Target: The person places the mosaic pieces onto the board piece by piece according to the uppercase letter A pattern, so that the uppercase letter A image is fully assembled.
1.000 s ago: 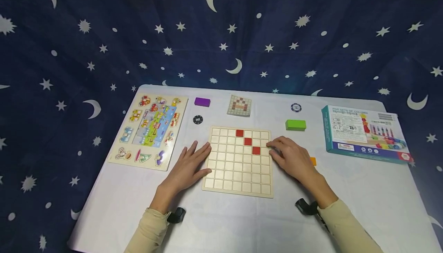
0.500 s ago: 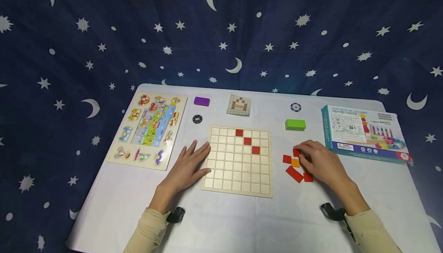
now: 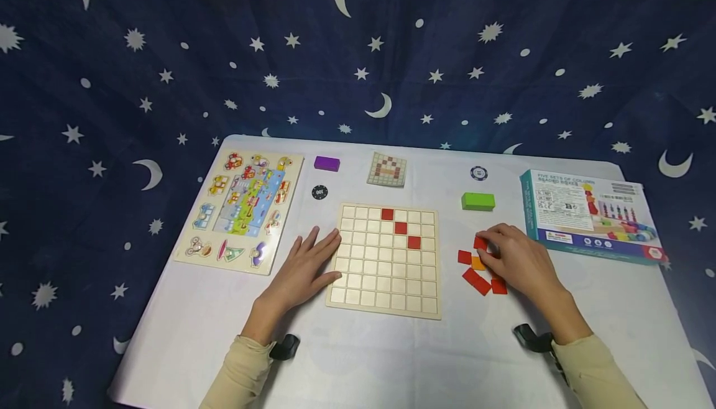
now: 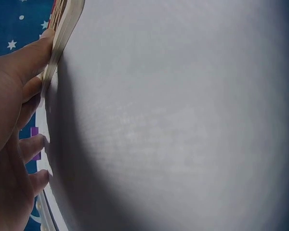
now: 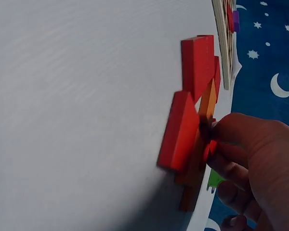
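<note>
the fingertips [image 3: 485, 241] of the right hand [image 3: 517, 263] were curled down onto a small red tile [image 3: 480, 242] at the top of a loose cluster of red tiles [image 3: 476, 281] with one orange tile [image 3: 477, 263] among them; the right wrist view showed the thumb and fingers closing on a tile's edge [image 5: 209, 147], though whether it was lifted could not be told. the cluster lay on the white table [image 3: 391, 359] at 3 o'clock of the wooden grid board [image 3: 386, 278], apart from it. the left hand [image 3: 304, 266] lay flat with fingers [image 3: 327, 244] straight and slightly spread, their tips touching the board's 9 o'clock edge, as the left wrist view [image 4: 19, 96] also showed. three red squares [image 3: 400, 228] ran diagonally across the board's upper rows. at 12 o'clock of the board sat a small pattern card [image 3: 386, 170], with a purple block [image 3: 327, 163] and a black chip [image 3: 319, 193] toward 11 o'clock. a green block [image 3: 478, 201] and a second chip [image 3: 478, 173] lay at 12 o'clock of the right hand, a teal toy box [image 3: 587, 216] at its 2 o'clock. a picture puzzle board [image 3: 240, 210] rested at 10 o'clock of the left hand.
</note>
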Motion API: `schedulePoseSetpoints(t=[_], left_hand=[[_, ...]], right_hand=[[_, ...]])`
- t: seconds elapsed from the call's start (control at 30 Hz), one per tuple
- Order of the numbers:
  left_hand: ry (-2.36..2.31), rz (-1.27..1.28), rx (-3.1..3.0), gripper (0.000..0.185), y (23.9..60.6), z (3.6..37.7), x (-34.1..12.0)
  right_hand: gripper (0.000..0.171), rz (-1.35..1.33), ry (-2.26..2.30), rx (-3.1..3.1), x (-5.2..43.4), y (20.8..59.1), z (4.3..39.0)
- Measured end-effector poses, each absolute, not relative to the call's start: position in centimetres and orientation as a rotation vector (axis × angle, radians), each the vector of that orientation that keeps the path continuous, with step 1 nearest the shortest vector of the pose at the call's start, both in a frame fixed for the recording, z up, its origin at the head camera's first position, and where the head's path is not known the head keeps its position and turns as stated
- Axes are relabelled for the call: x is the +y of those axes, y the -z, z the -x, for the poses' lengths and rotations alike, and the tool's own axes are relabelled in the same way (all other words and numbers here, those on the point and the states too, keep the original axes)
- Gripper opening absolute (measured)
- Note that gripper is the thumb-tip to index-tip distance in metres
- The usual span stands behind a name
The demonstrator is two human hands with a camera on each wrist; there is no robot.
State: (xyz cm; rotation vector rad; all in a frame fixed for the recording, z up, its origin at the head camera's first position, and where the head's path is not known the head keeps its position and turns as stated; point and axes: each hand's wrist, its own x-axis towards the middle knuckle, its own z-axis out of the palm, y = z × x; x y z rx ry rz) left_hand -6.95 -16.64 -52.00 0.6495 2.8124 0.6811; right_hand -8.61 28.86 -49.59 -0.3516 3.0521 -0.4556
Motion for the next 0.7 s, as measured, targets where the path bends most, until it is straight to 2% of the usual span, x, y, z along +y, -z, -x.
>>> schedulePoseSetpoints(t=[0.17,0.33,0.7], left_hand=[[-0.681,-0.651,2.81,0.079,51.8,7.0,-16.6],[-0.689,-0.653,2.813,0.08,51.7,7.0,-16.7],[-0.697,-0.656,2.81,0.079,51.8,6.9,-16.6]], right_hand=[[0.042,0.38,0.471,3.143,27.9,49.8,8.7],[0.034,0.537,0.494,3.225,25.2,50.1,8.3],[0.036,0.811,0.507,3.183,19.3,51.0,7.3]])
